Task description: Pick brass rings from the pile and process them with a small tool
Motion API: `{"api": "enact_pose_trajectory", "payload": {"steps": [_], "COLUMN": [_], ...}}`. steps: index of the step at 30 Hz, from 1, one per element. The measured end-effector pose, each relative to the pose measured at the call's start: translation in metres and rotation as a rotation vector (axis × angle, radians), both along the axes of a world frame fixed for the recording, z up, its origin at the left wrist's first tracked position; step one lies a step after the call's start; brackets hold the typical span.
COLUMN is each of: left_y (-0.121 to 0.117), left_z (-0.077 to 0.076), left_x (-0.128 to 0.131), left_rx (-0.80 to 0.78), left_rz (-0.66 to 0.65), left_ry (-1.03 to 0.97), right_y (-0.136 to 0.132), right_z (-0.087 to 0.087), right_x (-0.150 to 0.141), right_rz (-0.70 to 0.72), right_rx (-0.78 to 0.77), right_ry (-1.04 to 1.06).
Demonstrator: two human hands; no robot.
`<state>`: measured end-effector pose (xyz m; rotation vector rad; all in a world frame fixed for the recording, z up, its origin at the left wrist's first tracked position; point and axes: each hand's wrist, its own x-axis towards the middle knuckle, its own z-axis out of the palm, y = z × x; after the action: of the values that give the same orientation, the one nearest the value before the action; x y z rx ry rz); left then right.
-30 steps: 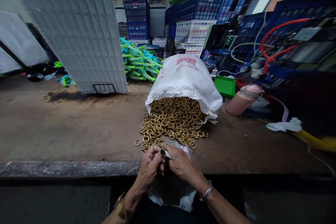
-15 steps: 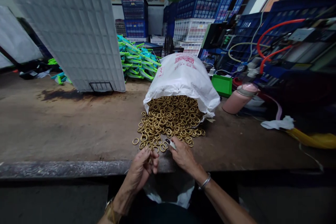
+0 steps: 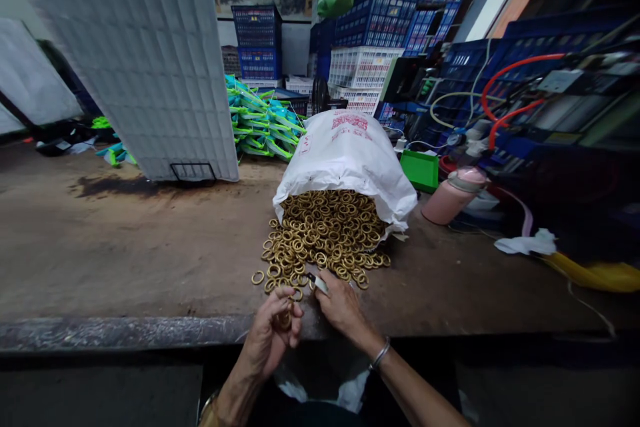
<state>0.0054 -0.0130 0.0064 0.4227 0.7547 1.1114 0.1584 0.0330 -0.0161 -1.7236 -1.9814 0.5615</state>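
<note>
My left hand [image 3: 273, 330] is at the table's front edge, its fingers curled around brass-coloured rings [image 3: 285, 319]. Just to its right, my right hand [image 3: 341, 303] grips a small white-handled tool [image 3: 319, 283] with a dark tip; its exact kind is too small to tell. The tip points left, over the nearest rings and close to my left fingertips. Beyond both hands, a heap of loose rings [image 3: 320, 233] spills from the mouth of a white woven sack [image 3: 345, 157] lying on its side.
A quilted white panel [image 3: 145, 73] stands on a wire stand at left. Green and blue pieces [image 3: 265, 120] are piled behind it. On the right are a green tray [image 3: 419, 170], a pink bottle [image 3: 454, 195] and red hoses [image 3: 517, 121]. Stacked crates [image 3: 367, 67] fill the back.
My right hand has shifted slightly left, bringing the tool's tip nearer my left fingers. My left hand has turned a little, so the rings in it show more. The camera view has tilted slightly up.
</note>
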Motion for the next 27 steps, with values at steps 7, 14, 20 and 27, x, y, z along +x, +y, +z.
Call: {"api": "enact_pose_trajectory", "payload": {"steps": [7,14,20,27], "left_y": [-0.001,-0.001,-0.001,-0.001], "left_z": [-0.003,-0.012,-0.013,-0.013], "left_x": [0.014,0.024,0.025,0.023], "left_rx": [-0.073,0.072,0.131,0.211], "left_rz": [0.066,0.112,0.065,0.102], "left_ry": [0.036,0.283,0.473,0.536], "right_y": [-0.003,-0.015,-0.018,-0.020], "right_z": [0.004,0.013,0.012,0.006], "right_x": [-0.004,-0.011,-0.014,-0.018], "right_rz": [-0.153,-0.132,-0.099,-0.149], "right_rx": [-0.223,-0.391,-0.449,-0.513], "right_ry": [0.704,0.873,0.902,1.067]}}
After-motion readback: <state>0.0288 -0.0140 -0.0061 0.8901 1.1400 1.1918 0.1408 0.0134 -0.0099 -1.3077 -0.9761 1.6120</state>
